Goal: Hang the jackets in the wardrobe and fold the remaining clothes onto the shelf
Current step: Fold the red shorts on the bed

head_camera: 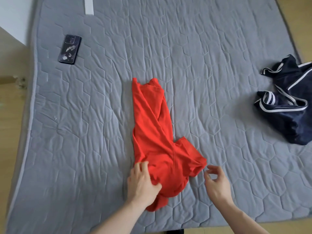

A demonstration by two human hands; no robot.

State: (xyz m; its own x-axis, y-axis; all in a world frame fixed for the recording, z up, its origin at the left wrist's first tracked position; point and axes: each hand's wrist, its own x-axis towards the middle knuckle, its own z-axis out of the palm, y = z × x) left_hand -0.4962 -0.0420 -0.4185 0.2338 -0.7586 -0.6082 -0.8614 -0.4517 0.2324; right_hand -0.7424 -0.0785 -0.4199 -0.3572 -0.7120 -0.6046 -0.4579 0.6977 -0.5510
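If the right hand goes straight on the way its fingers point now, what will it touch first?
Probably the red shirt. The right hand is open, fingers aimed up-left at the sleeve near it, with only a narrow strip of mattress between. Its height above the mattress is unclear.

The bed (pixel 202 48) lies broad and bare around the red shirt (pixel 152 124), with wide room on both its sides and beyond it. A phone (pixel 70 49) sits far off near the left edge; a navy garment (pixel 290 115) is heaped at the right edge, well apart.
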